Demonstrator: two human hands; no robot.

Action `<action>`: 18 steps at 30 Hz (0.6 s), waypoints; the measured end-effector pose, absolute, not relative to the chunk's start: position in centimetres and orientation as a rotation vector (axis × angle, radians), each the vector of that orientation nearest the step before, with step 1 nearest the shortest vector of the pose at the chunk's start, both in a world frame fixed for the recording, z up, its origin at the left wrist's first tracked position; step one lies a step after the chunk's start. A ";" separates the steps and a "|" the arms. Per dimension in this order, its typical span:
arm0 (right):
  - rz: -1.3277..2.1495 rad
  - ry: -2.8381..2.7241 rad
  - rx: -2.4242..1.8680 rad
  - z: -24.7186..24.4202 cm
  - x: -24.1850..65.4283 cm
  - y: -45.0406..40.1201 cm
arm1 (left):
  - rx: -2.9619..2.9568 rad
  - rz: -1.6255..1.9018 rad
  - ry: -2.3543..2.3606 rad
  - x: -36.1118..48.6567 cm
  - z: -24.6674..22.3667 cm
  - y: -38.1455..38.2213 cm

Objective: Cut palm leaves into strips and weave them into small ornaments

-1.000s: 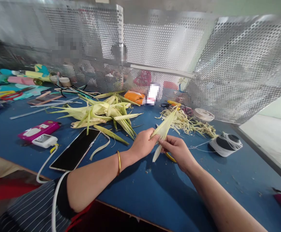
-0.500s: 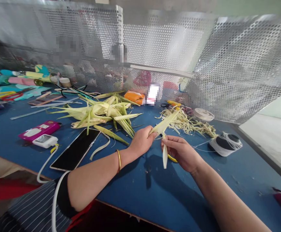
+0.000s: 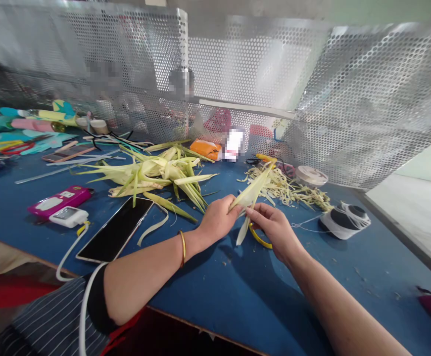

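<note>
A pale green corn husk (image 3: 253, 192) is pinched at its lower end by my left hand (image 3: 218, 216), above the blue table (image 3: 215, 282). My right hand (image 3: 270, 225) is closed on the same husk, thumb and fingertips just right of my left fingers. The husk's narrow end hangs down between the hands. Beneath my right hand lies a yellow ring-shaped handle (image 3: 260, 238). A heap of husks (image 3: 163, 170) spreads behind my left hand, and thin shredded strips (image 3: 274, 185) lie behind my right.
Near my left forearm are a black-screened phone (image 3: 117, 230) and a magenta device (image 3: 60, 201) with a white cable. A thread spool (image 3: 345, 221) stands at right, a tape roll (image 3: 311, 175) behind it. Perforated metal panels (image 3: 237, 64) line the back. An orange packet (image 3: 205, 148) lies before them.
The husk's hanging end has swung left. My right hand has shifted slightly left, and its fingertips are closer to my left hand. More of the yellow handle shows.
</note>
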State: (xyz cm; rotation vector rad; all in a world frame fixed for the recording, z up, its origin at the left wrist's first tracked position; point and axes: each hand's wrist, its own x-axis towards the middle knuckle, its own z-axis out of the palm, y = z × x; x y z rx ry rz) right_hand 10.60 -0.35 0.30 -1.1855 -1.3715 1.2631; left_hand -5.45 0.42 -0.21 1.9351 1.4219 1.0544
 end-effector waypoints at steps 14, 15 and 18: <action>1.788 -1.326 -0.900 2.6 11.5 -1.3 | 1.802 1.081 1.459 -6.2 -0.2 1.2; 1.808 -1.332 -0.878 2.7 11.6 -1.3 | 1.813 1.080 1.470 -6.2 -0.1 1.3; 1.841 -1.309 -0.801 2.9 12.0 -1.3 | 1.842 1.069 1.518 -6.3 -0.2 1.6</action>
